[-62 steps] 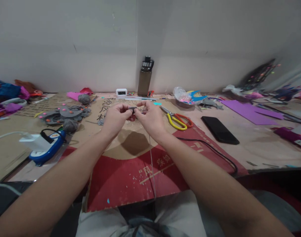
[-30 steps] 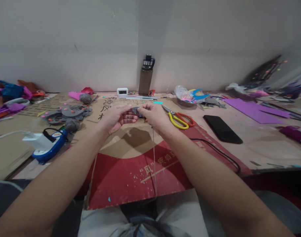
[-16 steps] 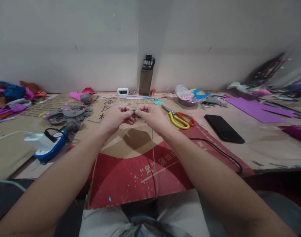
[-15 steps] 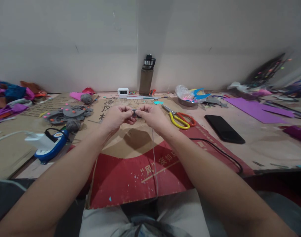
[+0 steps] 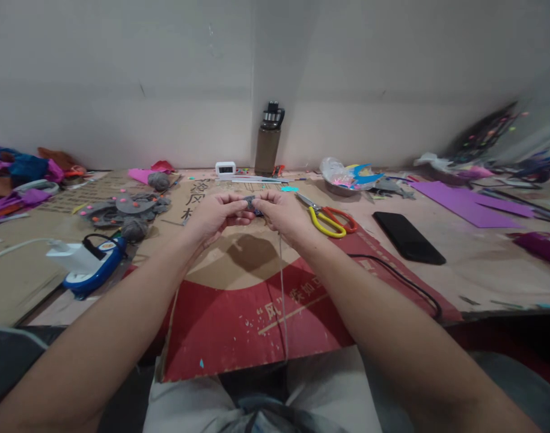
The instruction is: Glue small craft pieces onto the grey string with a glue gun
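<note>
Between the fingertips of both hands is a small dark grey fuzzy piece [image 5: 249,202], perhaps yarn or felt, mostly covered by the fingers. My left hand [image 5: 218,211] pinches it from the left. My right hand [image 5: 277,211] pinches it from the right, thumb against the front. A thin pale strand [image 5: 282,282] hangs from below my right hand, over the red and brown cardboard [image 5: 220,337], to its front edge. Scissors [image 5: 322,216] with one yellow and one orange-red handle lie right of my right hand.
Left lie grey felt pieces [image 5: 139,207], a grey yarn ball [image 5: 134,230] and a blue power strip [image 5: 97,276]. A bottle [image 5: 267,147] and white clock [image 5: 225,169] stand behind. Rightward are a phone [image 5: 407,237], purple sheets [image 5: 464,204] and a bowl of scraps [image 5: 342,186].
More of the grey piece now shows between my fingertips. My fingers have shifted slightly on it, and the hanging strand sits a little differently.
</note>
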Demonstrator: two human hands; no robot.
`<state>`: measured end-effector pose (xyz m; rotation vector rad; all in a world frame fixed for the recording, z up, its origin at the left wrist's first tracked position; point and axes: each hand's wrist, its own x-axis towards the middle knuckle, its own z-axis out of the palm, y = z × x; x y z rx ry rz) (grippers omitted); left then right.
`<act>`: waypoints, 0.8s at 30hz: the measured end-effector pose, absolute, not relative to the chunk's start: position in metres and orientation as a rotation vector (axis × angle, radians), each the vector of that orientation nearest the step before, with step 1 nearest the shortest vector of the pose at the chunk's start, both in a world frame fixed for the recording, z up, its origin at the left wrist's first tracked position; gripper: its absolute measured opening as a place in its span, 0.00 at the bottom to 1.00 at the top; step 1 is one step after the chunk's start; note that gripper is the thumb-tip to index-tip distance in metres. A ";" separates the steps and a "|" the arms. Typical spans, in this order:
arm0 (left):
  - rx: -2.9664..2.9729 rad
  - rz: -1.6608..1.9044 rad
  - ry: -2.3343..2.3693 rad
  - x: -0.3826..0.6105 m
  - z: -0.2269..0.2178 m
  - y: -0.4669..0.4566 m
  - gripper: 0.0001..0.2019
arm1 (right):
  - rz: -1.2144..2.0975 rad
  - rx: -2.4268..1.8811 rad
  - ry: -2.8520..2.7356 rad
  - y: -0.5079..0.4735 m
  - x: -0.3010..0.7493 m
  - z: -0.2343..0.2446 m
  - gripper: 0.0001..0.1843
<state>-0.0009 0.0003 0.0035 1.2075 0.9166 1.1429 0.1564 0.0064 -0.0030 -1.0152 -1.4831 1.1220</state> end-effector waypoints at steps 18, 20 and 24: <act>1.436 1.197 1.014 0.003 0.003 -0.004 0.10 | 0.987 -1.070 -1.552 0.009 0.155 -0.006 0.09; 1.434 1.188 1.022 0.004 0.003 -0.004 0.09 | 0.968 -1.087 -1.576 0.010 0.154 -0.006 0.08; 1.449 1.172 1.054 0.005 0.003 -0.004 0.09 | 0.899 -1.112 -1.619 0.009 0.153 -0.007 0.04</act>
